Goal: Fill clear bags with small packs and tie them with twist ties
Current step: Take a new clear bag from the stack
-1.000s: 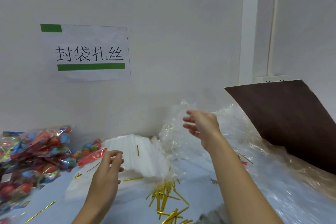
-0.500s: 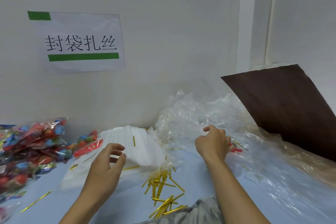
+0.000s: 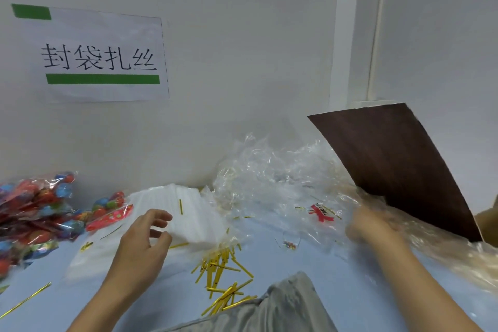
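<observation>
Right hand (image 3: 370, 226) blurred in the clear bags (image 3: 275, 178) heaped at the surface's (image 3: 323, 272) far edge, likely fetching one; grip unclear. Left hand (image 3: 142, 242) loosely curled, empty, beside twist ties (image 3: 221, 269).

A white paper sign (image 3: 94, 55) taped to the wall reads "封袋扎丝" in black, between green bars.

Left hand (image 3: 142, 240) raised mid-frame, fingers loosely curled, thumb apart, holding nothing. Right hand (image 3: 370, 226) reaches forward-right, motion-blurred, finger pose unclear. Both bare forearms extend up from the bottom edge.
</observation>
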Demonstrator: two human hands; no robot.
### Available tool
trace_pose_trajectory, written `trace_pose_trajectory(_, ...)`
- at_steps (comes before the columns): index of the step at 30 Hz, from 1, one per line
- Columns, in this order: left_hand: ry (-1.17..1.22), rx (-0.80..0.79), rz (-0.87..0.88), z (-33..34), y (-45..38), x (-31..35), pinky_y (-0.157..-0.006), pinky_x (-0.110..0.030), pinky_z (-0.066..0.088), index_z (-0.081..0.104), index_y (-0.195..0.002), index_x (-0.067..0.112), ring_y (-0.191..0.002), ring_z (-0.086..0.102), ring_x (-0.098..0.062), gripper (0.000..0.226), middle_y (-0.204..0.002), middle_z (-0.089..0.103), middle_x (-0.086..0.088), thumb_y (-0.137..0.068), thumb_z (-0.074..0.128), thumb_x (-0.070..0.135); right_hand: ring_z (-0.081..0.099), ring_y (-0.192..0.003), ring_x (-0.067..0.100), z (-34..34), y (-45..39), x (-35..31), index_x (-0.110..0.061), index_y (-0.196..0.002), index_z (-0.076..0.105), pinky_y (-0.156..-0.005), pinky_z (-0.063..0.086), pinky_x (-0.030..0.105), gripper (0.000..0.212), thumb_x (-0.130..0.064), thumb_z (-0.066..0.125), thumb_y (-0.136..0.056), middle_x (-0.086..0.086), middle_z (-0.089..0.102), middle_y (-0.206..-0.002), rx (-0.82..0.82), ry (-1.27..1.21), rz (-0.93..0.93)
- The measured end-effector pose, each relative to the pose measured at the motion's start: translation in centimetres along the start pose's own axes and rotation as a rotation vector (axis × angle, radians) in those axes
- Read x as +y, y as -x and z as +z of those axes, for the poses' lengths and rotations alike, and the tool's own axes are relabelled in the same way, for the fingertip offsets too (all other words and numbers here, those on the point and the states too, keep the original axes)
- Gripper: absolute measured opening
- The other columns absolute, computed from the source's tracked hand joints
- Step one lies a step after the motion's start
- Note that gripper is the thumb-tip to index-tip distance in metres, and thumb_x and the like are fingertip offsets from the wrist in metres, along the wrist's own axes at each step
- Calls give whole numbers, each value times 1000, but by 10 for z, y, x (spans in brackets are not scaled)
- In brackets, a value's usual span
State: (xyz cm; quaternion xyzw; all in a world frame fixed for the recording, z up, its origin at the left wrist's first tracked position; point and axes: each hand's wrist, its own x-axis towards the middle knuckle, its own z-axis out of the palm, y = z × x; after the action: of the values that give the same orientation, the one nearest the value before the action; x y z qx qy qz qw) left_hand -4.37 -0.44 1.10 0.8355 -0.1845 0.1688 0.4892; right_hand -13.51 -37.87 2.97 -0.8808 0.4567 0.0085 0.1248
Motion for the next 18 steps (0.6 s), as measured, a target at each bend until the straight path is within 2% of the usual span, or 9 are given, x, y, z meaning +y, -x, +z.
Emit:
trace_pose_trajectory(3, 0, -8, -4, 0, 2, 1, -70, -24, 43, 60, -103, 21, -90, 59, -10, 28, -104, 61, 1, -90, 56, -3, 57, -124, 35, 12, 0, 26, -6, -138, 53, -100, 52, 42, 50, -15, 57, -90, 14, 56, -138, 78, -94, 37)
trace_pose_trajectory(7, 8, -8, -3, 0, 3, 2, -70, -26, 44, 60, -102, 21, -90, 59, -11, 27, -104, 62, 2, -91, 57, -2, 61, -112, 38, 12, 7, 32, -7, -121, 62, -87, 52, 39, 32, -12, 58, -89, 16, 63, -122, 297, -181, 31)
trace_pose_trajectory(9, 10, -1, -9, 0, 2, 2, -70, -25, 44, 60, -104, 20, -90, 59, -10, 26, -104, 61, 2, -91, 57, -2, 60, -114, 39, 2, 10, 23, -6, -124, 60, -87, 51, 41, 33, -9, 57, -91, 17, 62, -123, 375, -193, 24)
trace_pose_trajectory(13, 20, 6, -13, -1, 1, 2, -71, -25, 43, 60, -105, 20, -91, 58, -8, 25, -105, 61, 3, -92, 57, -1, 56, -117, 42, -25, 27, -8, -9, -143, 48, -91, 50, 44, 55, -10, 60, -90, 20, 61, -127, 494, -224, -29)
trace_pose_trajectory(15, 20, 13, -8, -1, 0, 3, -72, -24, 43, 59, -105, 21, -92, 57, -6, 25, -105, 60, 5, -93, 56, 0, 57, -112, 42, -35, 40, -31, -10, -143, 50, -87, 50, 44, 56, -5, 58, -88, 20, 63, -121, 556, -287, -118)
trace_pose_trajectory(18, 56, 33, -7, -3, -1, 5, -71, -20, 43, 58, -102, 26, -93, 57, -6, 28, -105, 60, 7, -93, 54, 0, 57, -100, 37, -43, 66, -75, -13, -131, 60, -75, 44, 38, 50, 3, 54, -85, 14, 64, -106, 603, -460, -329)
